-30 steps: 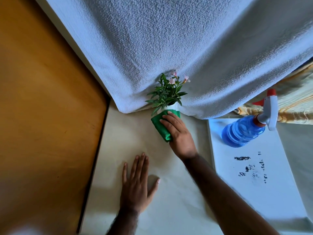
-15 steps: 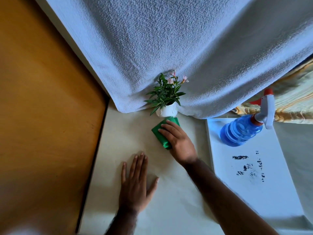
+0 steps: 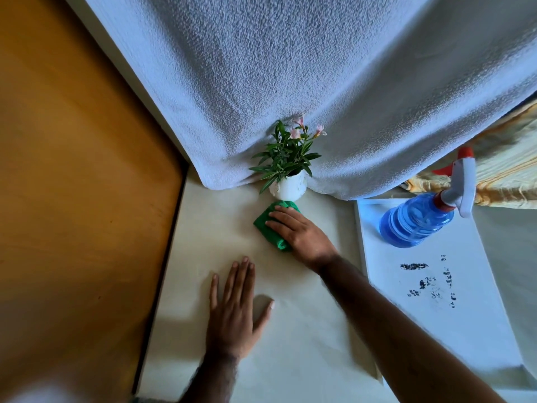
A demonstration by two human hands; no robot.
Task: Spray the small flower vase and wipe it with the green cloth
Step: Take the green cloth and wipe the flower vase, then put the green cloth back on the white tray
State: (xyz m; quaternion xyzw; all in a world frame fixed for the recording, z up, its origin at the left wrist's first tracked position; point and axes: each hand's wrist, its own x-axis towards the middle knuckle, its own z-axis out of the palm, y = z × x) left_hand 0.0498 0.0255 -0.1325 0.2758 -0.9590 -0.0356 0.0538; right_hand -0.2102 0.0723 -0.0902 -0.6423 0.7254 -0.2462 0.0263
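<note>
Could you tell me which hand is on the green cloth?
The right hand, fingers laid over the green cloth beside the small flower vase; the left hand lies flat on the table, apart from it.

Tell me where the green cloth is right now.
In the head view, the green cloth lies flat under the right hand, just in front of the small white vase.

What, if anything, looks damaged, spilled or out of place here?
Only the black smudges on the white board beside the spray bottle stand out: they look like stains or scuffs. The vase stands upright and no spill shows.
</note>
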